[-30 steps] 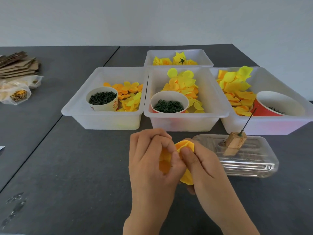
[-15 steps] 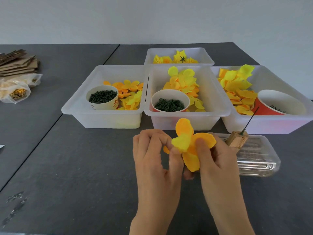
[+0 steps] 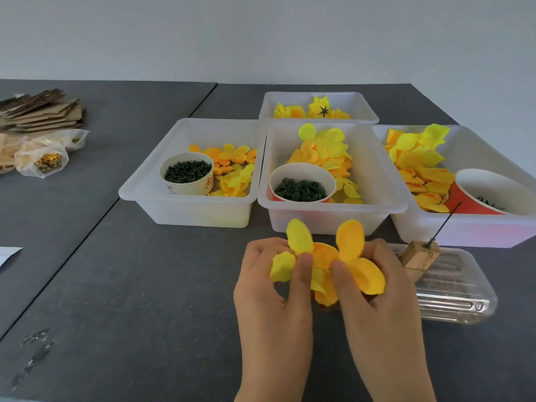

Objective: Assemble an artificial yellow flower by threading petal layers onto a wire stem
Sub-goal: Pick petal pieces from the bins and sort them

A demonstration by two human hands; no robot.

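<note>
Both hands, the left hand (image 3: 268, 288) and the right hand (image 3: 377, 288), pinch the soft yellow fabric petal layer (image 3: 324, 262) low in the middle of the frame, and the thin dark wire stem (image 3: 445, 221) leans up just right of them, nearest the right hand.

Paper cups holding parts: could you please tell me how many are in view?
3, one per front bin: a white cup of dark green pieces in the left bin, a red cup in the middle bin, and a tilted red cup in the right bin. The back bin shows none.
</note>
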